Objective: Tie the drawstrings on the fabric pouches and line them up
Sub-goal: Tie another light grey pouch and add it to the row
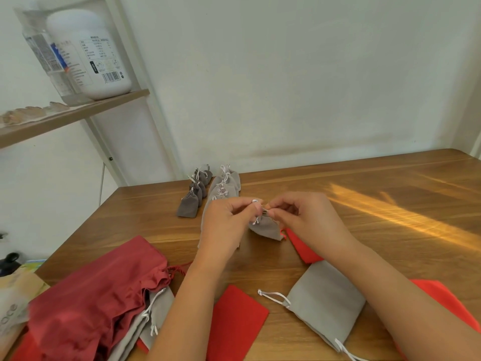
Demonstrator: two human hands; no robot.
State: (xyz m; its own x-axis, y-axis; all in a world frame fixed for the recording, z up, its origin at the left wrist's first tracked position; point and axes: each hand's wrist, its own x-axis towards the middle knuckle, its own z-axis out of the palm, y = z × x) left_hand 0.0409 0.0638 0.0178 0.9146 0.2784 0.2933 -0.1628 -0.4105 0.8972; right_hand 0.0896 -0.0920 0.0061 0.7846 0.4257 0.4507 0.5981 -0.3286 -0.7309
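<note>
A small grey pouch (266, 227) hangs just above the wooden table (364, 204) between my hands. My left hand (227, 225) and my right hand (304, 214) each pinch its white drawstring at the gathered top. Behind them stand two rows of tied pouches: dark grey ones (194, 194) on the left and lighter grey ones (225, 186) beside them. An untied grey pouch (326, 306) with a loose white cord lies flat near my right forearm.
A large dark red drawstring bag (99, 295) lies at the front left over more grey pouches (153, 316). Flat red pouches (235, 324) lie near the front edge and under my right arm. A shelf (73, 115) with a white bottle (91, 53) stands at the left.
</note>
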